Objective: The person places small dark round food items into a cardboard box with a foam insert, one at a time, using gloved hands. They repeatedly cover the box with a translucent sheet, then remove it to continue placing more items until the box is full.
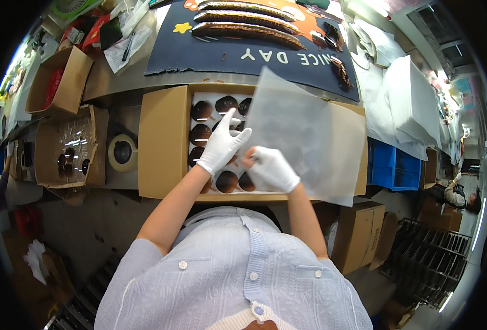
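Note:
A cardboard box (163, 142) lies before me with its side flaps folded out. Rows of round brown-tinted sunglasses lenses (227, 181) rest in it on white lining. My left hand (223, 146), in a white glove, is over the left rows with its fingers apart; the index finger points at an upper lens and the thumb is near the sheet's edge. A translucent sheet (309, 136) covers the right part of the box and blurs the lenses below. White-gloved with bare fingertips, my right hand (272, 167) is curled at the sheet's near left corner, which it hides.
Beyond the box, a dark mat (177, 53) bears stacked rows of brown sunglasses (247, 35). Left are an open carton (97, 132) with loose lenses and a tape roll (122, 152). White foam sheets (408, 99) and a blue crate (396, 165) stand right. A person (456, 194) is farther right.

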Demonstrator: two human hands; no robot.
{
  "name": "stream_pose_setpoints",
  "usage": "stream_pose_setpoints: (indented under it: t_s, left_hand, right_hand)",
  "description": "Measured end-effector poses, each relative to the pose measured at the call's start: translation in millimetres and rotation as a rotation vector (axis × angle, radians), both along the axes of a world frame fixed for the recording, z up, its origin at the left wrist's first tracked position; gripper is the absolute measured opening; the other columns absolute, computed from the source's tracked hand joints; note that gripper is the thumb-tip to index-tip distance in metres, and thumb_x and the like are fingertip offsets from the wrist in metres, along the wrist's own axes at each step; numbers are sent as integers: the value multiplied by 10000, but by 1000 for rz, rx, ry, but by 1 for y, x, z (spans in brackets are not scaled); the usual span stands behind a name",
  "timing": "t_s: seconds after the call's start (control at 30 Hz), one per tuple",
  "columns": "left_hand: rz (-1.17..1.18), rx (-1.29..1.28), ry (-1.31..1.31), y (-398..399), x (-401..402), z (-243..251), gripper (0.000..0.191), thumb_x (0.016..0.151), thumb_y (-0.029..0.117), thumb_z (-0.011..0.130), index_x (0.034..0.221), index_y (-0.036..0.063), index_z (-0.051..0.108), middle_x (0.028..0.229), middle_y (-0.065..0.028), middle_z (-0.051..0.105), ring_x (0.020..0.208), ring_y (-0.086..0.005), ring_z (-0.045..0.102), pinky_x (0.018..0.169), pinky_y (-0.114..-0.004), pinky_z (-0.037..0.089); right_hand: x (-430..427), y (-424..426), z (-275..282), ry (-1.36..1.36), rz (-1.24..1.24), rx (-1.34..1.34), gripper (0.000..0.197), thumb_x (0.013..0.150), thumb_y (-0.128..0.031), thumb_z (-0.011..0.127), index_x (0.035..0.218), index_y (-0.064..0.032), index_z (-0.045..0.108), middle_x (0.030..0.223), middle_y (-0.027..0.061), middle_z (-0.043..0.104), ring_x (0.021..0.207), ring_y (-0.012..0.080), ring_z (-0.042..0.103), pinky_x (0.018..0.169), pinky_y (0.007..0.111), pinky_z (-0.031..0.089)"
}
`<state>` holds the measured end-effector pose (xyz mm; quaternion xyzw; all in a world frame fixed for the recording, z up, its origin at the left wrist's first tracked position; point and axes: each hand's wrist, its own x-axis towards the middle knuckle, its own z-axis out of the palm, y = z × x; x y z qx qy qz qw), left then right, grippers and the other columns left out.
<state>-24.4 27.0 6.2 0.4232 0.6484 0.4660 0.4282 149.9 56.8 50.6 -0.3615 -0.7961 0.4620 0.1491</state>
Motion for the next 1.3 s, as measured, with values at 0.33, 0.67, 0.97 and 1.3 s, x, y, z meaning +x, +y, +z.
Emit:
stream_pose_setpoints:
  t_s: [0.33,0.67,0.97,1.3]
  left_hand:
    - [59,-167,518,-23,-42,-15,845,871,-22,574,1572,96,117,1245,-231,561,1034,-416,627,936,-442,513]
    - [-160,52,1117,-5,5,51,666,852,344,720,1435,129,479,1513,-186,336,1425,-397,279,1147,-570,257]
    - [-198,-256,1112,15,-10,-12,738,889,509,589,1478,101,414,1544,-240,306,1430,-429,256,1102,-673,237]
    - [183,316,952,138,-67,23,778,920,298,593,1533,-16,231,1582,-275,194,1447,-472,211,1192,-499,201]
  right_hand:
    - [74,59,-35,-51,-593,-541,617,988,-264,591,1523,-115,320,691,8,567,484,68,450,428,236,385]
    - [73,88,-28,82,-389,-453,500,990,-233,584,1442,-57,461,739,1,591,558,48,473,494,214,407]
    - [98,165,-89,778,-602,-1282,352,1038,-336,496,1218,-44,575,793,5,556,591,80,456,485,201,342]
    - [24,337,11,-195,-203,682,321,890,-151,629,1183,-26,592,1072,180,706,988,291,687,844,375,531]
